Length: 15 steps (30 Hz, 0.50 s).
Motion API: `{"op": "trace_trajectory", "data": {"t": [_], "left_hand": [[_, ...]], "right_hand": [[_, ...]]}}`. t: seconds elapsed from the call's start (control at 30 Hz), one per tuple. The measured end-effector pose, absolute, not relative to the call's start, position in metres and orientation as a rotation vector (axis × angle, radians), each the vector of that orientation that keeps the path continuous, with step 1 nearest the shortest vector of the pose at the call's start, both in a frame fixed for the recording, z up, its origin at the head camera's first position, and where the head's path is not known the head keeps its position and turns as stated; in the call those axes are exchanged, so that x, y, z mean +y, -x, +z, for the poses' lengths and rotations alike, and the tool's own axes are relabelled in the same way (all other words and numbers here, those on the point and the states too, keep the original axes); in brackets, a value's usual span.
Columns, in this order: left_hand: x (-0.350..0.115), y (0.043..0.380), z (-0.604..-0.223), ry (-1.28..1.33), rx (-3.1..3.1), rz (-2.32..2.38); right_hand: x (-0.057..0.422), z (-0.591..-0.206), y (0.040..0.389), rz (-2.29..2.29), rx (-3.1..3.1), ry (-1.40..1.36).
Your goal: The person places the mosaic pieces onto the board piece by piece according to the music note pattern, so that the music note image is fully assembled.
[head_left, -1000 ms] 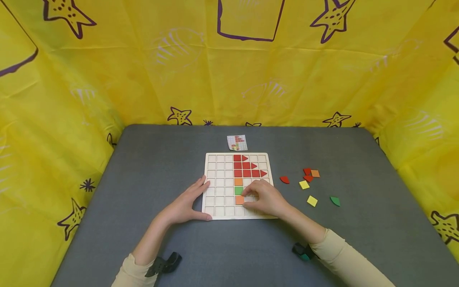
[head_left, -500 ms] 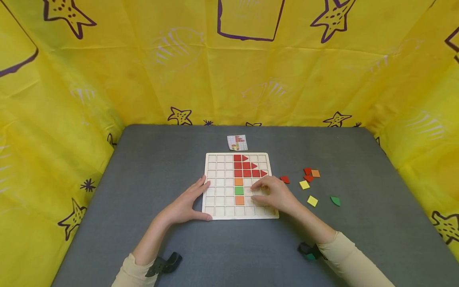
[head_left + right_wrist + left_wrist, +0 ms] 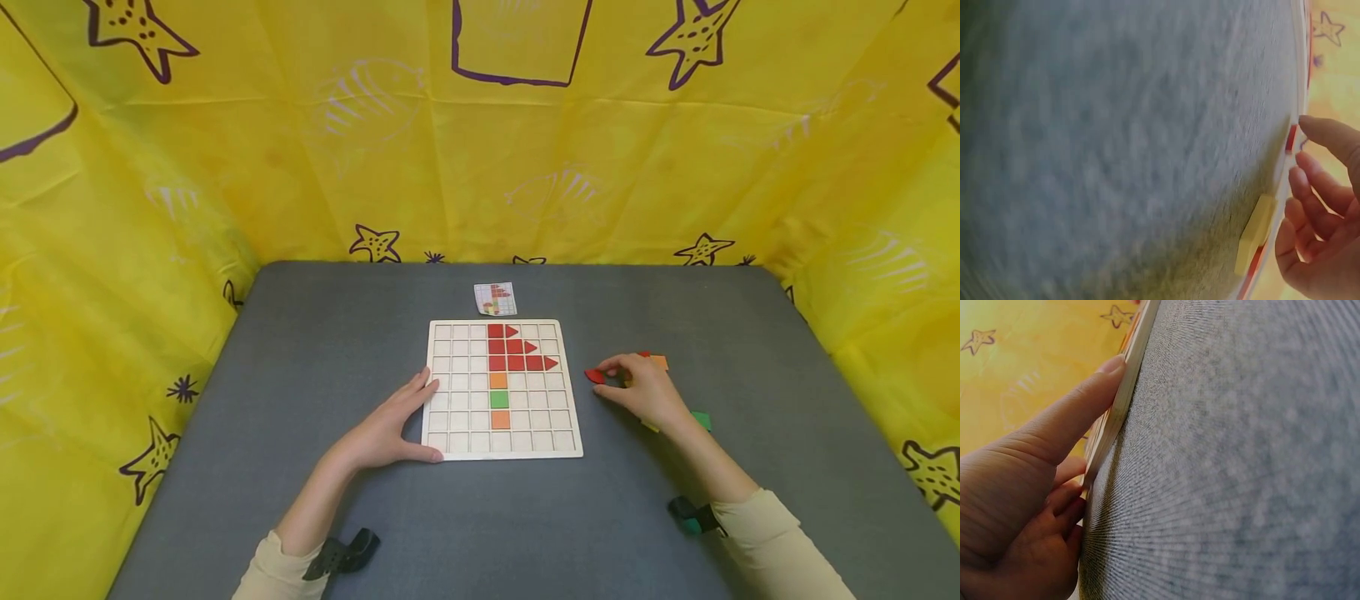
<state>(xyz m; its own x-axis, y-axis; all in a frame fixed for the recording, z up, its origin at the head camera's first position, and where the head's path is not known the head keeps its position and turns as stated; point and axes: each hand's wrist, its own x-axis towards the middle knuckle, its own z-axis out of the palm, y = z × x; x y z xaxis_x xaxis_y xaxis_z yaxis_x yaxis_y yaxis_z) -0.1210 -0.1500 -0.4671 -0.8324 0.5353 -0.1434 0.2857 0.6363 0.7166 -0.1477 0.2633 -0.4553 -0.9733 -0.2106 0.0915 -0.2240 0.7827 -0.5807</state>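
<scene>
My left hand (image 3: 387, 423) rests at the left edge of a wooden grid board (image 3: 465, 446), fingers spread. In the left wrist view its thumb (image 3: 1085, 403) lies along the board's side. Red squares and triangles fill parts of the upper rows; below them sit an orange square (image 3: 498, 381), a green square (image 3: 499, 400) and another orange one (image 3: 500, 420). Right of the board, my right hand (image 3: 647, 393) has thumb and forefinger apart around a red quarter-circle tile (image 3: 595, 377), which lies on the table. Whether the fingertips touch it is unclear.
Loose tiles lie partly hidden by my right hand: an orange tile (image 3: 660, 362), a green one (image 3: 702, 420), and a yellow one (image 3: 1255, 234) in the right wrist view. A small pattern card (image 3: 495, 298) lies beyond the board. Yellow curtains (image 3: 480, 183) surround the grey table (image 3: 337, 333).
My right hand has moved away from the lower orange square, off the board to the right, to the red quarter-circle tile. The left hand has stayed at the board's edge.
</scene>
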Motion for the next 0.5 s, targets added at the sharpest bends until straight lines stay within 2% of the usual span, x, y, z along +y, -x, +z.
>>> {"op": "trace_trajectory", "data": {"t": [0.27, 0.5], "left_hand": [[-0.1502, 0.121, -0.4676, -0.668, 2.514, 1.023], [-0.1511, 0.1205, -0.4676, -0.683, 2.521, 1.029]], "right_hand": [[0.2702, -0.4568, 0.1541, 0.921, -2.97, -0.373], [0.2734, -0.4586, 0.1578, 0.893, -2.929, -0.527]]}}
